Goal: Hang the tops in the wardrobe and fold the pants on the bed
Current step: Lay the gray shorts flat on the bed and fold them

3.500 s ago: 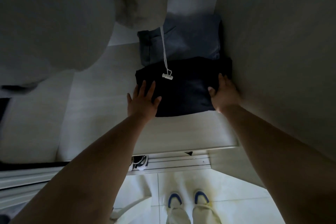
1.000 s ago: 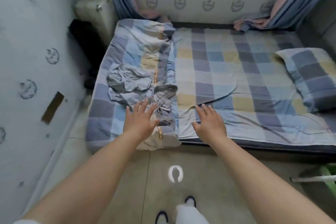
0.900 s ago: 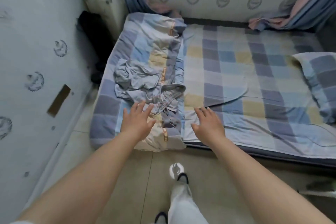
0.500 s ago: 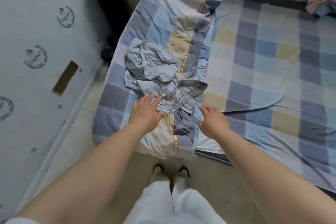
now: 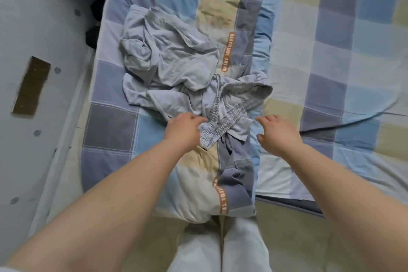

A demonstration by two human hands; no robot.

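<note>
Bedroom, head view. Crumpled grey pants (image 5: 176, 73) lie in heap on folded checked quilt (image 5: 110, 130), toward bed's left side. Left hand (image 5: 183, 131) at near-left end of elastic waistband (image 5: 223, 117), fingers loosely bent, touching fabric; firm grip cannot be confirmed. Right hand (image 5: 276, 133) just right of waistband, fingers spread and relaxed, holding nothing, apart from cloth. Judgement: step is taking up pants for folding. Best pinch waistband at both ends, lift, shake legs free, lay flat on bare sheet (image 5: 353, 55) right of waistband before folding.
</note>
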